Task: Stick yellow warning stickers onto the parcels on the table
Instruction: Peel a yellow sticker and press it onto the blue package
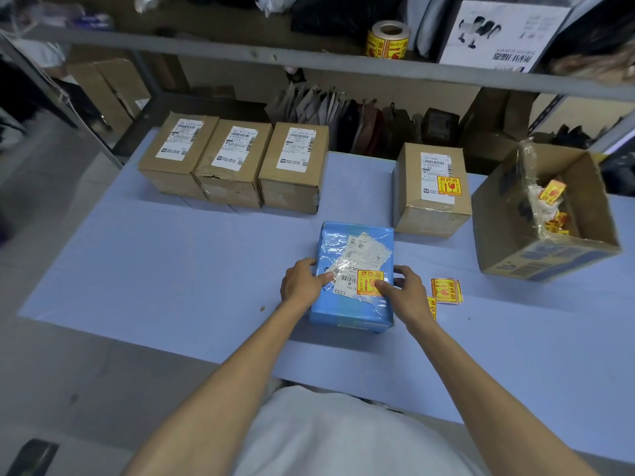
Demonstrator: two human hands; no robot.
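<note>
White shirt fabric (343, 438) fills the bottom edge, and 2 bare forearms reach from it toward 12 o'clock over the pale blue tabletop (171, 269). Between the hands, about mid-tabletop, lies the blue parcel (354, 314), flat and wrapped in glossy plastic, with several white labels on its top face. A yellow warning sticker (367, 280) sits on that face toward the near right, overlapping a white label.

The left grip (302, 281) holds the parcel's 9 o'clock edge, fingers curled round the side and thumb laid on top against a label. The right grip (407, 293) clasps the 3 o'clock edge, its thumb pressing on the sticker's lower right corner.

Just beside the right wrist, at 3 o'clock from the parcel, loose yellow stickers (446, 291) lie on the tabletop. At 11 o'clock, 3 cardboard parcels (233, 163) stand side by side, touching, each with a white label on top. At 1 o'clock a 4th cardboard parcel (431, 207) carries a yellow sticker (449, 185) on its white label. At 2 o'clock an open carton (508, 228), tilted, holds crumpled yellow scraps. On the shelf at 12 o'clock stands a sticker roll (387, 39).
</note>
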